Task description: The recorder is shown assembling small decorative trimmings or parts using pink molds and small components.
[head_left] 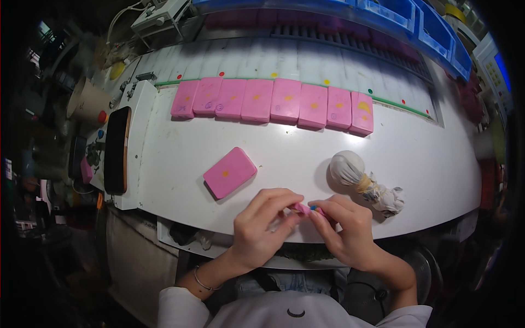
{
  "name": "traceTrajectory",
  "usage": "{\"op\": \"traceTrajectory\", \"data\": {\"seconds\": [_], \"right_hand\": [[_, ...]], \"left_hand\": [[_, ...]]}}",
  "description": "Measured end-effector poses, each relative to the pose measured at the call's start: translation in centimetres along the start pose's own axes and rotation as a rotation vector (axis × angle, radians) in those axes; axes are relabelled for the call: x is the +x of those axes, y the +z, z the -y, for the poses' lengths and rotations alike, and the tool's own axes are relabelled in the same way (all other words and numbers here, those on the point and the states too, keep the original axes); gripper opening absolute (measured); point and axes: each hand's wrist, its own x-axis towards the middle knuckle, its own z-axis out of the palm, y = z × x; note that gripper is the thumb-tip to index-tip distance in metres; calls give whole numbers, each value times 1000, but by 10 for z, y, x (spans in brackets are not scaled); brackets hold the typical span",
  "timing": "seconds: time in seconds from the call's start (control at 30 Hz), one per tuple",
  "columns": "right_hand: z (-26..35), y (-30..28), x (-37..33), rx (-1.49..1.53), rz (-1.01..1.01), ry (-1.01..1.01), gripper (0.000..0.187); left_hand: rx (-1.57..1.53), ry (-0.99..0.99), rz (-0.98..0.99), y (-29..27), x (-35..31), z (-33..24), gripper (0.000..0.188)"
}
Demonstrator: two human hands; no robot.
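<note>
Both hands meet over the table's near edge around a small pink piece (pixel 302 208) with a blue bit at its right end; its kind is too small to make out. My left hand (pixel 262 224) pinches the piece's left end between thumb and fingers. At the other end, my right hand (pixel 347 229) has its fingertips closed on it beside the blue bit. A pink rectangular block (pixel 229 172) with a yellow mark lies tilted, beyond my left hand. Beyond my right hand rests a white cloth bundle (pixel 348 167), round-headed and tied at the neck with a band.
Several pink blocks (pixel 257 101) stand in a row along the back of the white table (pixel 180 158). Behind them runs a pale panel (pixel 306 63) with coloured dots. Blue bins (pixel 388 15) hang above at the back. A dark phone (pixel 116 150) lies at the left edge.
</note>
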Motion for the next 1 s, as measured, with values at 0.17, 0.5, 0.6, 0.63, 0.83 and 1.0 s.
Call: {"op": "traceTrajectory", "data": {"seconds": [0.17,0.5,0.6,0.63,0.83,1.0], "right_hand": [[8,2,-15,-75,-123,-150,13],[11,4,-32,-376,-219,-524,18],[9,12,-35,-348,-219,-545,16],[9,14,-36,-344,-215,-540,16],[8,18,-40,-361,-211,-528,16],[7,20,-42,-360,-164,-536,16]], "left_hand": [[-620,-405,-80,6,-1,-4,19],[-861,-446,-119,17,9,-18,25],[-886,-510,-161,22,12,-24,25],[-886,-512,-162,23,12,-25,25],[-709,-305,-170,33,8,-15,27],[-722,-370,-249,36,10,-17,29]]}}
